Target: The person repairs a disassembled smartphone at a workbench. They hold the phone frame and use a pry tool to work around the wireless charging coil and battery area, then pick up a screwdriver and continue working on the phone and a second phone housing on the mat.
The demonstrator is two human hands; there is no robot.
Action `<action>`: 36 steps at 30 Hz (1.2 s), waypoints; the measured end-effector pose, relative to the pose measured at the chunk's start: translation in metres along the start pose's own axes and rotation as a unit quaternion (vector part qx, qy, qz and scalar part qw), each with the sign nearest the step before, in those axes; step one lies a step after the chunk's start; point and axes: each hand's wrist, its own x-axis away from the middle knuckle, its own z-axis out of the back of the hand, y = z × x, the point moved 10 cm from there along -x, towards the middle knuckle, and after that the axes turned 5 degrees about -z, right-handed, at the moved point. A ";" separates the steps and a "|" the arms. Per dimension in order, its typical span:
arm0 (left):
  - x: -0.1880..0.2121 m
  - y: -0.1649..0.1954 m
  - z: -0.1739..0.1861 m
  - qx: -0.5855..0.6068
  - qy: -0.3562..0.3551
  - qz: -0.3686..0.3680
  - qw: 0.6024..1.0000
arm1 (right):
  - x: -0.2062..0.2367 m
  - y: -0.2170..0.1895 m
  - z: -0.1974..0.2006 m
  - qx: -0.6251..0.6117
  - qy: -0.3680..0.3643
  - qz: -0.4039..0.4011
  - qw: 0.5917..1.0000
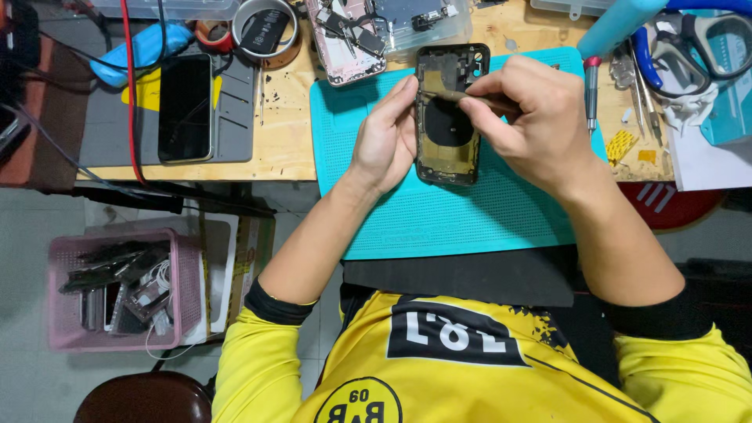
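Note:
An opened black phone housing [448, 133], gutted and showing a dark round coil area, lies on a teal work mat [439, 211]. My left hand [385, 137] rests against its left edge, fingers steadying the frame. Pinched in my right hand [526, 117] is a thin brownish tool [478, 99], whose tip touches the upper inside of the housing.
A whole dark phone [185, 107] lies on a grey mat at the left. Tape rolls [265, 30], a clear parts box [407, 19], a pinkish phone shell [341, 47], a screwdriver [591, 90], tweezers and scissors [689, 47] crowd the wooden bench. A pink basket [117, 290] of parts sits on the floor.

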 end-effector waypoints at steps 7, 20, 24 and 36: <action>0.006 -0.004 -0.001 0.002 0.001 -0.001 1.000 | 0.007 -0.006 0.002 0.005 0.005 0.006 1.000; 0.055 0.033 0.014 -0.012 0.000 0.003 1.000 | 0.015 -0.035 -0.039 -0.030 -0.004 -0.029 0.999; 0.012 0.003 0.005 -0.030 0.013 0.005 0.999 | 0.004 0.041 -0.024 -0.150 -0.025 -0.134 0.979; -0.024 -0.006 0.009 -0.037 0.031 -0.022 0.999 | -0.010 0.110 -0.044 -0.313 -0.011 -0.191 0.930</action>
